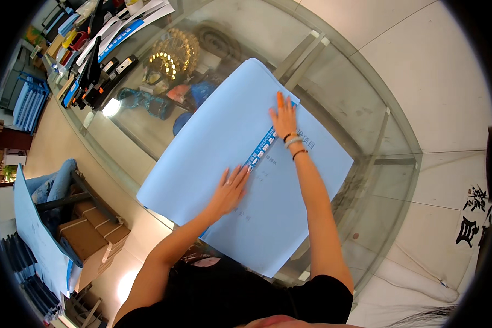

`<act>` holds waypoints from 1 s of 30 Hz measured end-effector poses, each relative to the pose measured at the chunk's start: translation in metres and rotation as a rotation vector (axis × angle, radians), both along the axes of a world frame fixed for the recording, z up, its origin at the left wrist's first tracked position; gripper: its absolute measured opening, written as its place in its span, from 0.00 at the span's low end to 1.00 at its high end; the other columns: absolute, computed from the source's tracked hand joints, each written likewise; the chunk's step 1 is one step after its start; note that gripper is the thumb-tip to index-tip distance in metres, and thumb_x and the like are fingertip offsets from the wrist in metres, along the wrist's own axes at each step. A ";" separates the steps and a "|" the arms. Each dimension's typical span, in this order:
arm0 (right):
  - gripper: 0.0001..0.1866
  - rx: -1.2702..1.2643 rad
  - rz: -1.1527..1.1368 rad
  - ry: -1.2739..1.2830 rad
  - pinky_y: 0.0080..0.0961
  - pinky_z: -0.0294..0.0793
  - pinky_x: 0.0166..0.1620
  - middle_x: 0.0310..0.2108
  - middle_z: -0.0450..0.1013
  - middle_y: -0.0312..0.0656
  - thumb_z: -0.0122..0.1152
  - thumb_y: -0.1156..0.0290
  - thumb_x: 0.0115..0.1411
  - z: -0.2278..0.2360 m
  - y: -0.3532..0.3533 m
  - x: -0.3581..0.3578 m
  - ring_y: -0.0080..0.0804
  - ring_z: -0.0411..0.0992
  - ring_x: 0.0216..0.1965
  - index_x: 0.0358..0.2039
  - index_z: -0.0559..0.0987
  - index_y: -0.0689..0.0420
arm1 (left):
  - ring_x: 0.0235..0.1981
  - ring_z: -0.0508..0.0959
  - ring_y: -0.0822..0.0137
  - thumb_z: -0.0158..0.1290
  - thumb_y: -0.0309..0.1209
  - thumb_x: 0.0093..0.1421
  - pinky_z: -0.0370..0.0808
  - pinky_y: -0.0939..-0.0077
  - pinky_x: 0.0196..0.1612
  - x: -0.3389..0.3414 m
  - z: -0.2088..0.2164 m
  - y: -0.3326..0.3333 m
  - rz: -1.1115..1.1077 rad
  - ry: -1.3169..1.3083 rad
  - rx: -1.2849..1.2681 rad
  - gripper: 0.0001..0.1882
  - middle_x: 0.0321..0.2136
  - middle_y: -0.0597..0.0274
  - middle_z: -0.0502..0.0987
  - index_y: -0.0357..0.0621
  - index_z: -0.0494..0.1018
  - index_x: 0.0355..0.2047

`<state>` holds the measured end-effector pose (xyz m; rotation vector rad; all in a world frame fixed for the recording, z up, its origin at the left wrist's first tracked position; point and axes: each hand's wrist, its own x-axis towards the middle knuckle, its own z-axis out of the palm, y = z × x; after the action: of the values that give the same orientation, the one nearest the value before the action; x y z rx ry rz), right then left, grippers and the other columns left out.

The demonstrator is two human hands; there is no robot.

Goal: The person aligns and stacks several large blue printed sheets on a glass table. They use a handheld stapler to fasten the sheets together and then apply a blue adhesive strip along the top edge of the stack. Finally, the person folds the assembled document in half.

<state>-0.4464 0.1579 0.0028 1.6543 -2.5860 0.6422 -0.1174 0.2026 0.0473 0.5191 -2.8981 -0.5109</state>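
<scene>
A large light-blue paper sheet (218, 126) lies on the glass table, its left part folded or rolled over toward the middle. Along the edge of that flap runs a narrow darker-blue strip (261, 147) with white print. At the strip's near end, my left hand (229, 192) lies with its fingers spread on the paper. Farther along the same strip rests my right hand (284, 118), fingers stretched out flat, one of them in an orange finger cover. Some dark print shows on the sheet beside the strip. Neither hand grips anything.
The glass table (366, 131) has decorative objects under its top, among them a gold beaded ornament (175, 50). A black heavy-duty stapler (95, 76) and papers stand at the back left. On the left, brown bundles (87, 229) sit beside another blue sheet (35, 235).
</scene>
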 end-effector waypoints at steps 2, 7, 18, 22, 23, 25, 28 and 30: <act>0.35 0.034 -0.085 0.079 0.53 0.40 0.67 0.68 0.50 0.44 0.42 0.51 0.66 -0.006 -0.013 -0.034 0.52 0.45 0.68 0.68 0.50 0.51 | 0.69 0.49 0.59 0.50 0.39 0.61 0.44 0.53 0.68 0.050 0.005 0.013 -0.098 -0.138 0.123 0.34 0.67 0.58 0.50 0.44 0.53 0.65; 0.36 0.060 -0.201 0.152 0.55 0.39 0.67 0.68 0.49 0.42 0.39 0.46 0.66 -0.003 -0.030 -0.032 0.52 0.44 0.68 0.68 0.50 0.51 | 0.68 0.51 0.59 0.51 0.45 0.60 0.44 0.55 0.68 0.150 0.005 0.040 -0.028 -0.212 0.161 0.36 0.66 0.58 0.53 0.41 0.55 0.64; 0.37 -0.053 -0.152 0.062 0.58 0.36 0.66 0.69 0.46 0.47 0.43 0.49 0.65 -0.003 0.038 0.158 0.55 0.41 0.69 0.68 0.49 0.53 | 0.68 0.52 0.59 0.51 0.46 0.60 0.46 0.55 0.67 0.152 0.004 0.046 -0.009 -0.087 0.042 0.37 0.66 0.56 0.54 0.38 0.55 0.64; 0.35 0.024 -0.073 0.073 0.58 0.34 0.66 0.69 0.46 0.43 0.43 0.51 0.66 0.006 0.073 0.241 0.53 0.40 0.69 0.68 0.50 0.51 | 0.68 0.51 0.59 0.50 0.46 0.59 0.46 0.54 0.67 0.156 0.002 0.043 -0.034 -0.053 0.054 0.39 0.66 0.55 0.53 0.37 0.53 0.64; 0.35 0.015 -0.070 0.058 0.57 0.34 0.66 0.69 0.46 0.43 0.43 0.51 0.66 0.008 0.075 0.242 0.52 0.40 0.69 0.68 0.51 0.51 | 0.68 0.51 0.59 0.51 0.46 0.59 0.46 0.54 0.67 0.158 0.006 0.041 -0.059 -0.054 0.061 0.39 0.67 0.55 0.52 0.37 0.53 0.64; 0.35 -0.004 -0.065 0.023 0.54 0.34 0.67 0.69 0.47 0.42 0.43 0.51 0.65 0.011 0.073 0.235 0.51 0.40 0.70 0.68 0.52 0.51 | 0.68 0.50 0.59 0.51 0.46 0.58 0.46 0.54 0.67 0.167 0.013 0.037 -0.109 -0.062 0.078 0.40 0.67 0.54 0.52 0.37 0.52 0.65; 0.34 0.003 -0.127 0.000 0.55 0.34 0.67 0.69 0.47 0.42 0.44 0.52 0.65 0.011 0.074 0.236 0.51 0.39 0.70 0.68 0.52 0.50 | 0.69 0.48 0.59 0.52 0.45 0.58 0.47 0.53 0.67 0.213 0.009 0.031 -0.239 -0.141 0.064 0.40 0.67 0.55 0.50 0.39 0.51 0.65; 0.36 -0.027 -0.193 0.011 0.55 0.34 0.67 0.69 0.46 0.44 0.47 0.53 0.64 0.010 0.073 0.243 0.51 0.38 0.70 0.68 0.51 0.50 | 0.69 0.48 0.60 0.51 0.44 0.59 0.47 0.51 0.67 0.243 0.007 0.028 -0.290 -0.179 0.039 0.39 0.67 0.56 0.50 0.40 0.51 0.65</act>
<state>-0.2032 0.2306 0.0130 1.3742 -2.6717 0.6509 0.1251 0.2304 0.0540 0.1539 -3.1615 -0.5877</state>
